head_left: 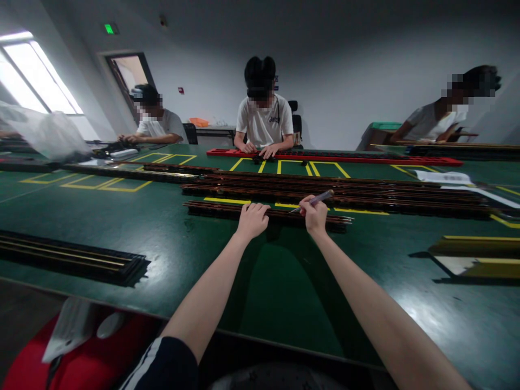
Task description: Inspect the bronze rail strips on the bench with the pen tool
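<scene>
A slender pen-like tool (325,195) is clamped between the thumb and fingers of the right hand (316,215), its thin tip slanted down and to the left over a narrow bundle of dark strips (215,209). Whether the bundle is touched by the tip cannot be told. The near side and top of the same bundle are covered by the left hand (252,219), with its fingers bent; whether the strips are pinched by it or only pressed cannot be told.

The bundle is laid crosswise on a green table (280,303), in front of both forearms. Just beyond it, a longer, wider stack of similar strips (365,196) is set roughly parallel, and yellow markings (361,211) are seen between the two. To the left, nearer the table's front edge, another dark stack (65,257) with gold-coloured lines is placed. To the right, yellowish channel-shaped pieces (479,244) are laid well apart from the hands.

Farther back, a long red bar (406,159) is stretched across the table, and small dark items behind it are handled by a seated co-worker (265,122).
</scene>
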A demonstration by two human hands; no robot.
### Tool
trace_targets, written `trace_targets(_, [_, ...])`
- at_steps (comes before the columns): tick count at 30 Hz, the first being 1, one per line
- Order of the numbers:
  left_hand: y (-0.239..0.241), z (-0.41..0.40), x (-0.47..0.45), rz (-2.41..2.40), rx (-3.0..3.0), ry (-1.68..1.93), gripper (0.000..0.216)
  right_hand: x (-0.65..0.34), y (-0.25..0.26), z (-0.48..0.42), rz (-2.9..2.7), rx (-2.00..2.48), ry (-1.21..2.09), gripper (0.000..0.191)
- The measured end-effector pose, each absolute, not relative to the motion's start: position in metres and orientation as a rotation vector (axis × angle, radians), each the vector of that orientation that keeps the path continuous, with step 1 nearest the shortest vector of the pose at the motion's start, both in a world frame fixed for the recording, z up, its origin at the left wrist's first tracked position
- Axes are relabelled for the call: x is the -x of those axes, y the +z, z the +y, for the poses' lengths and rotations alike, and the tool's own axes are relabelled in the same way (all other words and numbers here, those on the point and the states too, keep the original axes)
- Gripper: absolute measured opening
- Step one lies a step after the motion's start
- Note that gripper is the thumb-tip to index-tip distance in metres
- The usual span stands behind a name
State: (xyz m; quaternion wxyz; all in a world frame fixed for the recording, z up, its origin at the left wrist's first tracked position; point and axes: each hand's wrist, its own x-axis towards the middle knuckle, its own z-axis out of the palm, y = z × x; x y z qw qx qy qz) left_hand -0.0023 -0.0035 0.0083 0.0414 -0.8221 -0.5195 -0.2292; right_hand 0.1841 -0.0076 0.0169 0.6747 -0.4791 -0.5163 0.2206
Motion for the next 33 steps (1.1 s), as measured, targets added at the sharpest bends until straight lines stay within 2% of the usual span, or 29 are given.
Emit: trace_targets(33, [0.0036,-0.0020,0.0017,-1.524,2.437,-0.711,0.035,-0.1845,0.0177,-0.0099,-1.194,1.096,0.460,0.016])
